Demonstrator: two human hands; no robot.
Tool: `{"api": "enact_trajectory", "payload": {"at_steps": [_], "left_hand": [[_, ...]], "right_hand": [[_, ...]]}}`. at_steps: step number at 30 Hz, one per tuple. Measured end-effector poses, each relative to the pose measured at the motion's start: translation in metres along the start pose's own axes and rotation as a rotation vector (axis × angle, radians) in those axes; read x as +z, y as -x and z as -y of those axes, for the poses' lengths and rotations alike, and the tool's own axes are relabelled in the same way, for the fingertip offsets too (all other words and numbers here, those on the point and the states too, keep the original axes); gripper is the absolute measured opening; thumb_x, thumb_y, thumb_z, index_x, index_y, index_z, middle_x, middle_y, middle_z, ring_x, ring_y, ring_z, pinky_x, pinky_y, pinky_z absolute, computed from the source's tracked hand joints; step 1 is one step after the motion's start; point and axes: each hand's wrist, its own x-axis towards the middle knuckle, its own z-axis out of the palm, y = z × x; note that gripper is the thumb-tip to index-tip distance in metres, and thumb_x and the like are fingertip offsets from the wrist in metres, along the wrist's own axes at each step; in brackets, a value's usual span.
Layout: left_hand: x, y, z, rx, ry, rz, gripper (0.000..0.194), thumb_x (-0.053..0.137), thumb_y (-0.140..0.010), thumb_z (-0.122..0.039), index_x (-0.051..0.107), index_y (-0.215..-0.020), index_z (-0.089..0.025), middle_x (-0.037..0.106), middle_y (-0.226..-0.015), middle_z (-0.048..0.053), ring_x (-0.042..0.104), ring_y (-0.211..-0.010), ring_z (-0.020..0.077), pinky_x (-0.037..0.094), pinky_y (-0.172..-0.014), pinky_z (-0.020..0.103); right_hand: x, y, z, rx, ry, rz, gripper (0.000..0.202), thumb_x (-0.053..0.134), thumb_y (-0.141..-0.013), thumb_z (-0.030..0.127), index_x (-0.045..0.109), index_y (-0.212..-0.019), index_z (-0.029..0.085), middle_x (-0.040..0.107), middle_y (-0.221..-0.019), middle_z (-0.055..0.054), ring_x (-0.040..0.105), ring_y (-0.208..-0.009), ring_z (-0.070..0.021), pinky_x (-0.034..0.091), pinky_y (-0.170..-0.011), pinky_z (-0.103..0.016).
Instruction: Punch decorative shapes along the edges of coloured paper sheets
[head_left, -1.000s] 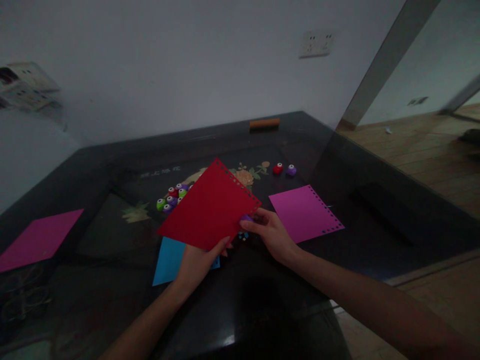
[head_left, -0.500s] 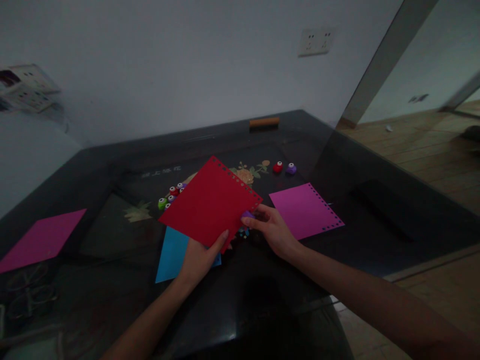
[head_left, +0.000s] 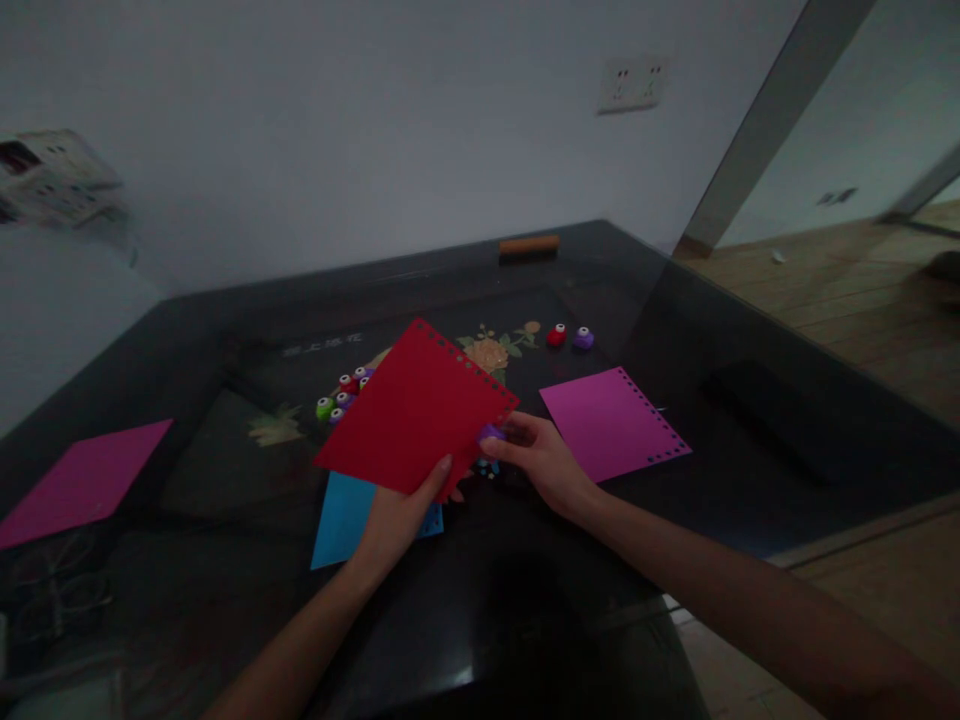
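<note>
A red sheet (head_left: 412,410) with a row of punched holes along one edge is held tilted above the table by my left hand (head_left: 401,515), thumb on top and fingers hidden underneath. My right hand (head_left: 547,460) pinches a small purple piece (head_left: 491,434) at the sheet's right edge; whether it grips the paper I cannot tell. Partly beneath the red sheet lies a blue punched sheet (head_left: 346,520). To the left of the red sheet several small one-eyed pieces (head_left: 325,408) in green, red and purple sit in a cluster, partly covered by it.
A pink punched sheet (head_left: 607,425) lies to the right, another pink sheet (head_left: 86,485) far left. One red eyed piece (head_left: 556,337) and one purple eyed piece (head_left: 583,339) stand further back. Also on the dark table (head_left: 420,620) are a brown stick (head_left: 529,245) and a black object (head_left: 772,420).
The red sheet has shifted slightly left and down with my left hand. My right hand has moved a little left with the purple piece, which stays at the sheet's edge.
</note>
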Motion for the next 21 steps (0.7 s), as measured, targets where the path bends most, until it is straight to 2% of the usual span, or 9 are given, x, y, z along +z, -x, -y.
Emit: {"api": "enact_trajectory", "payload": {"at_steps": [5,12,16,21], "left_hand": [[-0.0018,-0.0003,0.0037,0.038,-0.029,-0.010,0.033,0.053,-0.082,-0.047,0.069,-0.073,-0.019,0.075,-0.077,0.006,0.070,-0.083,0.0247,0.049,-0.089,0.038],[-0.0028,0.0002,-0.0032,0.036,-0.030,0.008,0.032,0.052,-0.084,-0.045,0.068,-0.073,-0.020,0.074,-0.075,0.006,0.069,-0.082,0.0243,0.049,-0.090,0.038],[-0.0038,-0.0004,-0.0048,0.051,-0.032,-0.052,0.030,0.053,-0.083,-0.044,0.069,-0.074,-0.021,0.073,-0.068,0.004,0.069,-0.076,0.0234,0.049,-0.088,0.037],[-0.0059,-0.0017,-0.0046,0.051,-0.005,-0.099,0.028,0.054,-0.082,-0.042,0.070,-0.074,-0.021,0.073,-0.068,0.003,0.069,-0.076,0.0225,0.050,-0.087,0.036]], "right_hand": [[0.0004,-0.0001,-0.0009,0.005,-0.005,-0.010,0.032,0.078,-0.064,0.029,0.068,-0.092,0.020,0.070,-0.095,-0.004,0.064,-0.090,-0.0196,0.046,-0.087,-0.036],[-0.0002,0.0007,0.0025,0.052,0.037,-0.012,0.029,0.079,-0.062,0.030,0.067,-0.087,0.020,0.070,-0.090,-0.003,0.064,-0.084,-0.0179,0.047,-0.083,-0.036],[-0.0034,-0.0027,-0.0003,0.073,0.062,-0.021,0.031,0.080,-0.060,0.029,0.066,-0.087,0.021,0.070,-0.085,-0.001,0.064,-0.079,-0.0168,0.048,-0.082,-0.036],[-0.0081,-0.0072,-0.0014,0.088,0.014,0.003,0.037,0.079,-0.062,0.028,0.067,-0.096,0.021,0.071,-0.095,-0.003,0.066,-0.086,-0.0172,0.047,-0.090,-0.038]]}}
